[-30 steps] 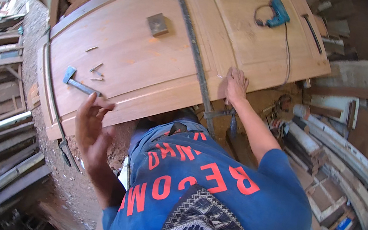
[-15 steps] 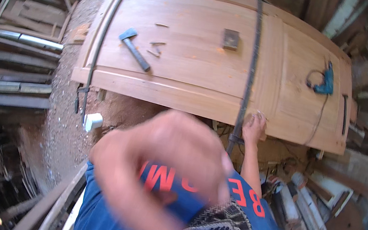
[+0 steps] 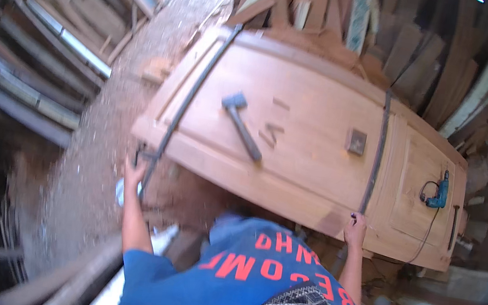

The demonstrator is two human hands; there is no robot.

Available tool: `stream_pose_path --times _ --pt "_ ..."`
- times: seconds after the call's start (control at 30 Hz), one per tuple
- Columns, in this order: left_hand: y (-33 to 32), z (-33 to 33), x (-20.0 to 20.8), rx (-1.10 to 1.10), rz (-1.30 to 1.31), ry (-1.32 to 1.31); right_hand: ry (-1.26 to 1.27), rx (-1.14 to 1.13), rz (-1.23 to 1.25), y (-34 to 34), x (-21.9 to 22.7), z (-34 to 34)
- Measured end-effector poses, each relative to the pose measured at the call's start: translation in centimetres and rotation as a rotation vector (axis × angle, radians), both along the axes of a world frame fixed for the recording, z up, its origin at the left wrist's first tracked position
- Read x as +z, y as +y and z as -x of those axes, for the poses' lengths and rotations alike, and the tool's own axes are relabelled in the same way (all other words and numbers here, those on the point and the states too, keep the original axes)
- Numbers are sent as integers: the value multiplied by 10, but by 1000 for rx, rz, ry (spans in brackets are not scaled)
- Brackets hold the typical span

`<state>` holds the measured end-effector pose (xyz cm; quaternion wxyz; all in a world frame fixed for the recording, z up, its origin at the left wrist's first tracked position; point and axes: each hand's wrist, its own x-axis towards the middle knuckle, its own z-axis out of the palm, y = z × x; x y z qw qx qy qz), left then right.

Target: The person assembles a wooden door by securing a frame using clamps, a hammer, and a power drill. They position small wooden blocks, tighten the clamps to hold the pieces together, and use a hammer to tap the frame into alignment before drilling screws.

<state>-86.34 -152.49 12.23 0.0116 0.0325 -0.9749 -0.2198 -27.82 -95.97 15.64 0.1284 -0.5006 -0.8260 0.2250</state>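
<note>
A wooden panel door (image 3: 312,163) lies flat in front of me, with two long metal bar clamps across it. My left hand (image 3: 134,171) is at the near end of the left bar clamp (image 3: 193,91), its fingers closed around the screw end. My right hand (image 3: 355,231) is at the door's near edge, by the lower end of the right bar clamp (image 3: 377,153). Its fingers are curled, with something small and dark at their tips. On the door lie a hammer (image 3: 244,128), several thin wooden pegs (image 3: 269,134) and a small square block (image 3: 356,141).
A teal power drill (image 3: 438,193) with its cord lies on the door's right panel, beside a dark metal rod (image 3: 453,228). Stacked boards (image 3: 49,60) line the left side. Planks (image 3: 416,58) lean behind the door. Timber lies at lower right.
My left hand has gone from in front of my chest out to the left clamp's near end. My right hand remains by the right clamp. The view has turned and shifted left.
</note>
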Motion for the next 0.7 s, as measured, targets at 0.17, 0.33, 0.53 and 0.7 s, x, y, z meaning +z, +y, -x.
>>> stream_pose_path --times 0.17,0.33,0.53,0.7 --pt "-113 30 -109 33 87 -334 -39 218 166 -47 -3 121" --pt "-144 74 -135 69 -356 -607 -79 330 280 -92 42 196" --pt "-146 90 -122 218 -743 -1103 -186 291 205 -108 26 178" --pt "-148 103 -117 149 -688 -1238 -217 257 209 -110 7 151"
